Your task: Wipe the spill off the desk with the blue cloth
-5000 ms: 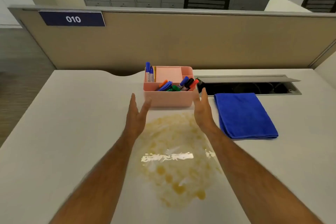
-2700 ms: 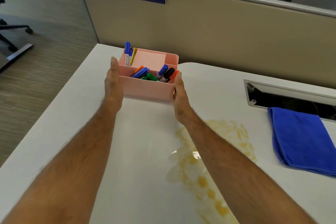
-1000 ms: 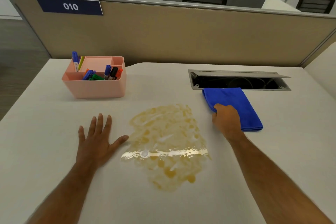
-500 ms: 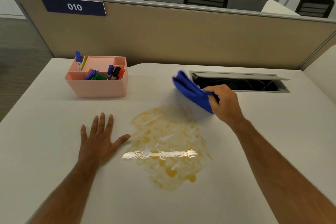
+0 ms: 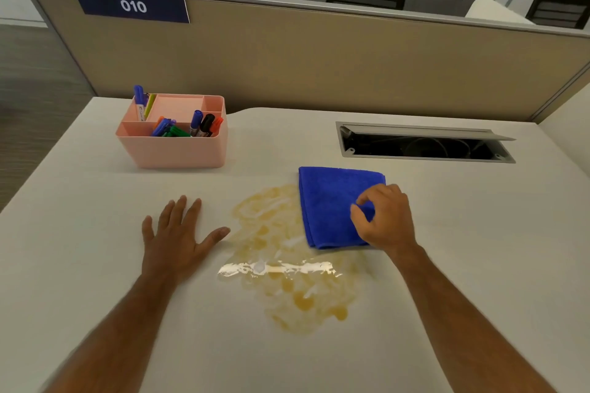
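A yellowish wet spill (image 5: 287,268) spreads over the middle of the white desk (image 5: 79,217). The folded blue cloth (image 5: 329,204) lies flat on the spill's far right part. My right hand (image 5: 383,220) rests on the cloth's right edge, thumb and fingers pinching a bit of the fabric. My left hand (image 5: 175,236) lies flat on the desk just left of the spill, fingers spread, holding nothing.
A pink organiser (image 5: 174,134) with markers stands at the far left of the desk. An open cable hatch (image 5: 421,142) is sunk into the desk at the far right. A beige partition (image 5: 319,60) closes the back edge.
My right hand lifted the blue cloth from beside the hatch, carried it left and laid it down on the spill's far right part. My left hand stayed flat.
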The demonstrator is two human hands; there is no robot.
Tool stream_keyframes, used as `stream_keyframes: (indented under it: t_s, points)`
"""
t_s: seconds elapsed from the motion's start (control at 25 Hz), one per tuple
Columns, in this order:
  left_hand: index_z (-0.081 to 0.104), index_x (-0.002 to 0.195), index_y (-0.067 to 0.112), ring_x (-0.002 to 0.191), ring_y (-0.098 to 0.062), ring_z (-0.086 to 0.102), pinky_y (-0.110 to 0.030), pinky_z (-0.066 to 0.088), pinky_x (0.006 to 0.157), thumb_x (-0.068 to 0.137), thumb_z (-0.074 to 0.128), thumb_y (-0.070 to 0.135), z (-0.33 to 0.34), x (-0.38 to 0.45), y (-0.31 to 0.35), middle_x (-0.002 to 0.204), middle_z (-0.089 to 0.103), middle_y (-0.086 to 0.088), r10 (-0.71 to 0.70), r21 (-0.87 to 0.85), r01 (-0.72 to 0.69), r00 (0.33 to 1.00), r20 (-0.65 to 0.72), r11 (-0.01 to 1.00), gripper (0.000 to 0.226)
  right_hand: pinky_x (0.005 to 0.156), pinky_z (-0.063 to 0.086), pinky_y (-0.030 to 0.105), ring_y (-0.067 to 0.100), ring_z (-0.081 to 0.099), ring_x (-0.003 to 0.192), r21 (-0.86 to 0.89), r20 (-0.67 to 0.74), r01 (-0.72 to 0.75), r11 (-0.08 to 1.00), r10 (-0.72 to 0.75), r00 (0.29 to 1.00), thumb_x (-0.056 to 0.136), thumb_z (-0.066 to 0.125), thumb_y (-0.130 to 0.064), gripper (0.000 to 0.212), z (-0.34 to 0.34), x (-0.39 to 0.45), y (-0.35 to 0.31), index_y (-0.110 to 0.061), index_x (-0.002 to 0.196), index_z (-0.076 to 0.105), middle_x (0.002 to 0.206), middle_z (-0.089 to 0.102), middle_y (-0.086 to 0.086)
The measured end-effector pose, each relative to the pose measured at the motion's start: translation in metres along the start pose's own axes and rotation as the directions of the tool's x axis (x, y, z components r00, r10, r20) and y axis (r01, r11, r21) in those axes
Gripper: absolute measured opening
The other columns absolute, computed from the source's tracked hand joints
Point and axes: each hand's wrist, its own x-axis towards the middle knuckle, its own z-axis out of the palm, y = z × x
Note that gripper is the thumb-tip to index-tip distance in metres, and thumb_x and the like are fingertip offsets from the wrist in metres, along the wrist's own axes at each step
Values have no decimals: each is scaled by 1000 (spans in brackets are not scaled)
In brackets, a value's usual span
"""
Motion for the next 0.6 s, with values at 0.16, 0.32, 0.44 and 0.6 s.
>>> stream_keyframes:
  t_s: [0.16,0.32,0.44,0.6]
  points:
    - [35,153,26,150,-26,23,-55,16,119,69,4,96,-5,20,-3,162,30,-4,44,25,-42,998,-47,999,114,118,23,51,34,28,146,-178,270,-212,961,255,929,89,37,-74,77,45,41,-17,-20,143,47,156,38,10]
    - [5,159,34,156,-20,-6,-54,-6,122,71,-1,94,0,29,-10,170,-2,1,59,81,-65,996,71,995,107,114,-13,64,38,-16,151,-420,433,-213,882,401,807,68,4,-97,112,79,45,-10,-32,158,-7,166,-16,11]
    - [0,159,35,155,-18,-10,-54,-8,122,71,-3,94,0,27,-11,169,-6,2,65,93,-72,995,75,993,106,118,-6,65,36,-12,152,-430,409,-219,876,405,818,85,2,-78,86,83,45,-8,-33,158,-5,168,-10,10]
    - [-3,159,34,155,-18,-12,-54,-9,122,70,-6,94,-2,29,-10,169,-9,2,67,100,-75,995,78,992,107,120,-7,60,32,-10,153,-413,376,-267,871,430,821,99,8,-61,64,86,50,-7,-37,158,-1,168,-5,6]
